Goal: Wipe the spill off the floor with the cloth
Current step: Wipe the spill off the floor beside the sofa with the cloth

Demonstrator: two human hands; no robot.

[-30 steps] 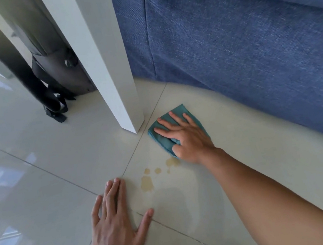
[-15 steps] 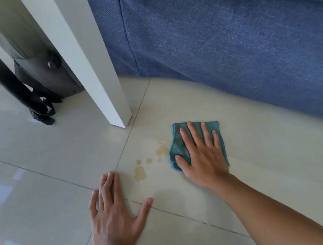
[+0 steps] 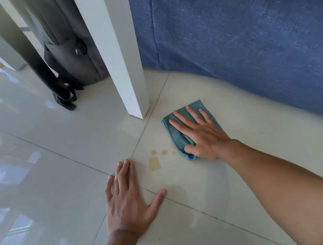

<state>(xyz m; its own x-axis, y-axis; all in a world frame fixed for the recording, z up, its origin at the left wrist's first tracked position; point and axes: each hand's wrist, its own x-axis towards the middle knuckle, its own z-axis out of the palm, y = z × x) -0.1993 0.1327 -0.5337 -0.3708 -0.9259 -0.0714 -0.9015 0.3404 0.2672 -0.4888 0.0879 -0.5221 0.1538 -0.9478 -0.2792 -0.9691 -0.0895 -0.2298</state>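
Note:
A small teal cloth (image 3: 174,135) lies flat on the pale tiled floor (image 3: 187,184). My right hand (image 3: 200,133) presses down on it, fingers spread, thumb hooked around its near edge. Just left of the cloth sits the spill (image 3: 154,163): one yellowish-brown patch and a few smaller drops beyond it. My left hand (image 3: 126,200) rests flat on the floor with its fingers apart, left of and nearer than the spill, holding nothing.
A white table leg (image 3: 124,64) stands just beyond the cloth. A blue fabric sofa (image 3: 248,34) fills the right and back. A grey bag with black straps (image 3: 70,58) leans behind the leg. Glossy tiles stretch away to the left.
My right hand slid the cloth right and toward me, then back up toward the table leg. The brown patch nearest the cloth is smaller. My left hand stayed planted.

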